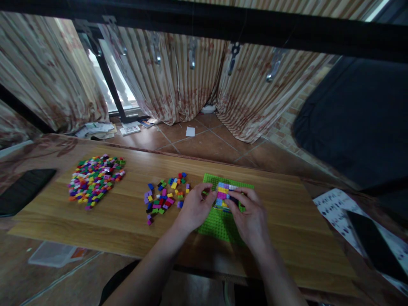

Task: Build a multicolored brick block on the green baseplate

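A green studded baseplate [219, 227] lies on the wooden tabletop in front of me. On it stands a block of toy bricks [223, 192] with rows of yellow, pink, light blue and white. My left hand [196, 207] is at the block's left side, thumb and forefinger curled against its edge. From the right, my right hand [251, 214] grips the block, thumb at the front and fingers over the top and far side. My fingers cover part of the block, so any single brick in them is hidden.
Loose toy bricks [162, 199] are scattered left of the baseplate. A bigger brick pile [95, 180] lies farther left. A black case [27, 189] is at the far left. Printed paper [334, 208] and a dark tablet-like slab [372, 240] lie at right. A black bar [204, 17] spans overhead.
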A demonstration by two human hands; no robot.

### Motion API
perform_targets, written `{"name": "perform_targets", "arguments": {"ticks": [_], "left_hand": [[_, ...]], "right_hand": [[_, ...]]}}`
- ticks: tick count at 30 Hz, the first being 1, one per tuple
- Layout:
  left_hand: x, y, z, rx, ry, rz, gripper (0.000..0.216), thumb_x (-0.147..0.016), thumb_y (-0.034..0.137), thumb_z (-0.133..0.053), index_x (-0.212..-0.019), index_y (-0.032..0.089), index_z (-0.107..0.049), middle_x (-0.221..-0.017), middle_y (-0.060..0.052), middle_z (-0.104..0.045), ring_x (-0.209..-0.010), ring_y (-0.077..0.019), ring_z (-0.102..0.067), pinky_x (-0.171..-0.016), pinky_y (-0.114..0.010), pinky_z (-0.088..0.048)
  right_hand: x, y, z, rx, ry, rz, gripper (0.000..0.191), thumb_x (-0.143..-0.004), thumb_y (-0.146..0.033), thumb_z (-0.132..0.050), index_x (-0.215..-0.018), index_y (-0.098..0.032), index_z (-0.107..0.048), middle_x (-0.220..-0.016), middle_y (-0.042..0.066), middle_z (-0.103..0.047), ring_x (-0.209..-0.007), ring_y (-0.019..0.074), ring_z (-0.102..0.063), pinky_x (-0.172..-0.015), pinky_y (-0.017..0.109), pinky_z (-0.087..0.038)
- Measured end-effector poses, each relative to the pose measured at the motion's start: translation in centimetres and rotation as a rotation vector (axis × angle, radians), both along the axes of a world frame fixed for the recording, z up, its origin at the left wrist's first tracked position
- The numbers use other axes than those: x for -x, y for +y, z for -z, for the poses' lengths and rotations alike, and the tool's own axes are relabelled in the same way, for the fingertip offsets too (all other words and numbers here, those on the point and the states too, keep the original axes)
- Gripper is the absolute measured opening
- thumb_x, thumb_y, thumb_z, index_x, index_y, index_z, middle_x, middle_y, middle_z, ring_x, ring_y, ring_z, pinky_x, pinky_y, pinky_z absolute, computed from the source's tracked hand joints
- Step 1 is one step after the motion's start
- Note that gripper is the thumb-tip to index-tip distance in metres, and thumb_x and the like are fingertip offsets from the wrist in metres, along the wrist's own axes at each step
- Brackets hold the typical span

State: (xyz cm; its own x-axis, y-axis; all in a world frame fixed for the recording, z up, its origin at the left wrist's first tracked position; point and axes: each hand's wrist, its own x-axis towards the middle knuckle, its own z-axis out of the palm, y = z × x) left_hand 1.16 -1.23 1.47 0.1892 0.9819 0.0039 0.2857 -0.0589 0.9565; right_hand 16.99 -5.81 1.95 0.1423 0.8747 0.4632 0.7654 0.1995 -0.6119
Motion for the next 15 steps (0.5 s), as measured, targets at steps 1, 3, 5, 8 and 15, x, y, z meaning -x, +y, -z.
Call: {"name": "perform_targets", "arguments": {"ticks": [1,3,5,8,15], "left_hand": [[-0.2,0.1,0.1,0.008,-0.005,0.001,0.034,-0.085,0.034,-0.055,-0.11,0.012,-0.065,-0.103,-0.011,-0.069,-0.084,-0.0187,-0.064,-0.077,-0.03,-0.05],[-0.4,0.1,0.2,0.024,-0.01,0.008,0.033,-0.085,0.033,-0.056,-0.109,0.012,-0.065,-0.102,-0.01,-0.07,-0.084,-0.0184,-0.064,-0.076,-0.03,-0.05],[-0.5,0.1,0.3,0.019,-0.024,0.027,0.031,-0.085,0.033,-0.056,-0.107,0.013,-0.065,-0.099,-0.009,-0.071,-0.081,-0.0176,-0.064,-0.075,-0.029,-0.05],[-0.6,0.1,0.4,-0.001,-0.048,0.066,0.03,-0.086,0.035,-0.056,-0.106,0.015,-0.066,-0.096,-0.006,-0.072,-0.079,-0.0163,-0.064,-0.073,-0.027,-0.05],[-1.0,0.0,0.3,0.014,-0.069,0.057,0.027,-0.087,0.032,-0.054,-0.103,0.014,-0.067,-0.098,-0.007,-0.072,-0.083,-0.0168,-0.066,-0.075,-0.026,-0.05]], "right_hand": [[0.0,0.1,0.0,0.0,0.014,0.001,0.021,-0.087,-0.035,-0.062,-0.098,-0.023,-0.075,-0.104,0.007,-0.064,-0.097,0.0226,-0.062,-0.087,0.04,-0.051],[0.0,0.2,0.0,0.005,0.041,0.001,0.021,-0.086,-0.036,-0.063,-0.097,-0.023,-0.075,-0.103,0.007,-0.064,-0.097,0.0223,-0.062,-0.086,0.04,-0.051],[-0.1,0.1,-0.1,0.018,0.071,-0.003,0.021,-0.084,-0.037,-0.064,-0.097,-0.024,-0.074,-0.104,0.007,-0.064,-0.097,0.0224,-0.062,-0.085,0.04,-0.052],[-0.5,-0.1,-0.2,0.059,0.124,0.006,0.026,-0.081,-0.04,-0.066,-0.1,-0.024,-0.073,-0.107,0.007,-0.064,-0.096,0.0227,-0.062,-0.08,0.039,-0.053],[-1.2,-0.2,-0.2,0.09,0.26,0.119,0.029,-0.087,-0.042,-0.056,-0.097,-0.02,-0.071,-0.104,0.009,-0.065,-0.084,0.0198,-0.062,-0.07,0.035,-0.052]]}}
